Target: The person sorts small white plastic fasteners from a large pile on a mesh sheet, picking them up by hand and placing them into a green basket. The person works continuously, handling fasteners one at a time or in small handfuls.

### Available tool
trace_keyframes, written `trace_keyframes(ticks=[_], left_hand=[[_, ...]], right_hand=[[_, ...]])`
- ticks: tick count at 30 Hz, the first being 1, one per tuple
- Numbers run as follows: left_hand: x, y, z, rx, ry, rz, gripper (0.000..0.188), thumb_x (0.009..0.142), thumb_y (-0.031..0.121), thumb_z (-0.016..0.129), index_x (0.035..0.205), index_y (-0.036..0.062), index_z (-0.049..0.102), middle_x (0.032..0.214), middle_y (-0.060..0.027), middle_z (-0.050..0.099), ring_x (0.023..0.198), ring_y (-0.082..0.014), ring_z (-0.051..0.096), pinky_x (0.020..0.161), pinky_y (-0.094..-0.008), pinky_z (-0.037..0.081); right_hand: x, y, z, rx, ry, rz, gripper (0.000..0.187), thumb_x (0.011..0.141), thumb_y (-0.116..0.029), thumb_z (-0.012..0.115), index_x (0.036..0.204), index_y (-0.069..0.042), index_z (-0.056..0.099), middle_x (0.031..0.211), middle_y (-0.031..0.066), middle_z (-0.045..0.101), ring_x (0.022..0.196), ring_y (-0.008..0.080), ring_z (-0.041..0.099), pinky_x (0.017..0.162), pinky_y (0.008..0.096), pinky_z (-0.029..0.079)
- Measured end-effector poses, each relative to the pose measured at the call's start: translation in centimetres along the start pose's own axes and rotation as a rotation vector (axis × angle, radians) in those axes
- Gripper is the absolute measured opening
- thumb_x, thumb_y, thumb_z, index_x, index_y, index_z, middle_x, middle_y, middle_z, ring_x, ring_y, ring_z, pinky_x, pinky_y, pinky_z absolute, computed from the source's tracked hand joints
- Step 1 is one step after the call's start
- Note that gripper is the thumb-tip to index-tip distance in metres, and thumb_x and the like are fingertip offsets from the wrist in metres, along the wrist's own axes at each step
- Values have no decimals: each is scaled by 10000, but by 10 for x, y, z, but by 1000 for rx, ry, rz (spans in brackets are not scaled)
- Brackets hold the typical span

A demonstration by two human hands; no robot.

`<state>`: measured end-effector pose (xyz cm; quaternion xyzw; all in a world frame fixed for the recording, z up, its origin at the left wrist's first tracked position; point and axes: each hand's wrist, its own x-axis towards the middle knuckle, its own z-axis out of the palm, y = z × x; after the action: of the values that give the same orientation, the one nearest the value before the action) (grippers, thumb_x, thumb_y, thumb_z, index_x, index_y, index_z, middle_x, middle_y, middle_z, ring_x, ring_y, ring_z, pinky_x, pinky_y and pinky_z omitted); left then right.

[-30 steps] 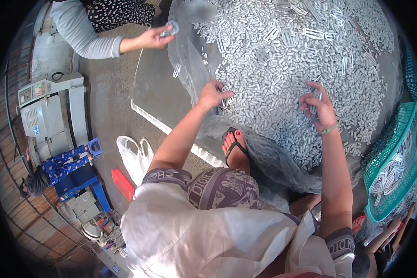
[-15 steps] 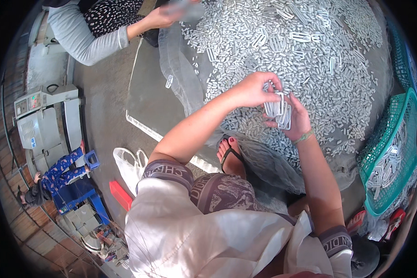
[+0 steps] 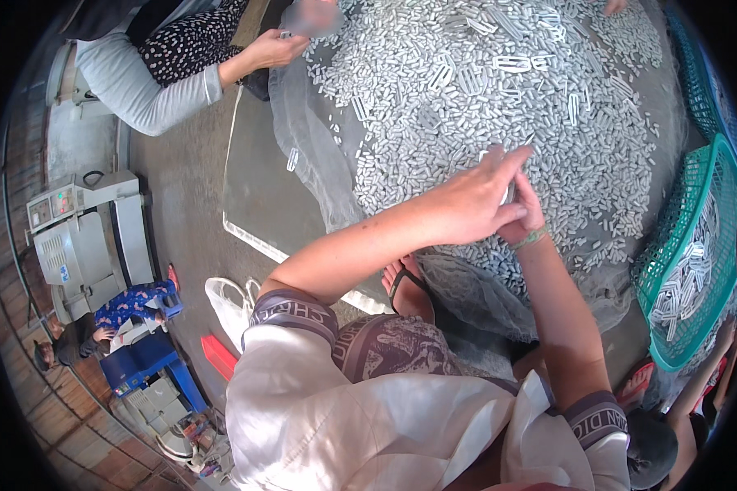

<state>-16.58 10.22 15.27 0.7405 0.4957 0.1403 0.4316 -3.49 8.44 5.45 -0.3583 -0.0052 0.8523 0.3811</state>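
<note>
Over the pile of small silvery metal pieces [image 3: 434, 106], my two hands meet. My left hand [image 3: 479, 200] lies across the front of my right hand [image 3: 532, 214], its fingers pointing up and away and its thumb bent towards the right palm. Between them a sliver of the metal slide buckles [image 3: 509, 195] shows; the rest of that bundle is hidden by my left hand. My right hand is curled around the buckles from behind. Several larger slotted buckles, such as one pale buckle [image 3: 512, 64], lie on the pile.
A green plastic basket [image 3: 659, 327] with slotted buckles stands at the right, a blue one [image 3: 700, 90] beyond it. Sheer netting [image 3: 291, 123] edges the pile. At upper left a co-worker's hand [image 3: 274, 51] holds something blurred. Machines [image 3: 74, 254] and a seated person [image 3: 131, 307] are further left.
My left hand has turned over and closed across my right hand, covering the buckles that were visible between them. The co-worker's hand has shifted slightly, and another arm has appeared at lower right.
</note>
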Motion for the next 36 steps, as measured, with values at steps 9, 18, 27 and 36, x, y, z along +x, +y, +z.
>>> trace_keyframes(ticks=[9, 18, 27, 36], left_hand=[[38, -114, -37, 501, 201, -258, 476, 707, 268, 712, 1142, 143, 566, 1007, -127, 619, 933, -286, 594, 839, -375, 461], [23, -119, -65, 113, 210, -334, 199, 751, 109, 545, 903, 106, 673, 821, -158, 649, 786, -305, 625, 754, -379, 488], [25, -84, 15, 193, -130, -315, 302, 731, 91, 497, 996, 52, 636, 919, -193, 637, 882, -323, 611, 822, -375, 466], [21, -110, -42, -354, 15, -404, 233, 798, 49, 498, 997, 29, 619, 880, -73, 645, 759, -124, 619, 645, -261, 508]], right_hand=[[-8, -100, -46, 240, -307, -364, 421, 869, -334, 520, 1195, -77, 454, 1029, 124, 554, 746, 196, 541, 520, 248, 462], [-185, -344, -185, -73, 191, -1242, 452, 804, -223, 587, 1150, 44, 470, 1098, 225, 531, 952, 337, 525, 792, 404, 466], [-123, -282, -151, -1193, 1708, -1519, 462, 648, -248, 777, 1024, -20, 638, 1013, 174, 631, 881, 236, 611, 819, 338, 481], [-12, -92, -36, -1819, 297, -645, 219, 719, -256, 702, 824, -72, 649, 666, 105, 613, 594, 251, 602, 576, 350, 480]])
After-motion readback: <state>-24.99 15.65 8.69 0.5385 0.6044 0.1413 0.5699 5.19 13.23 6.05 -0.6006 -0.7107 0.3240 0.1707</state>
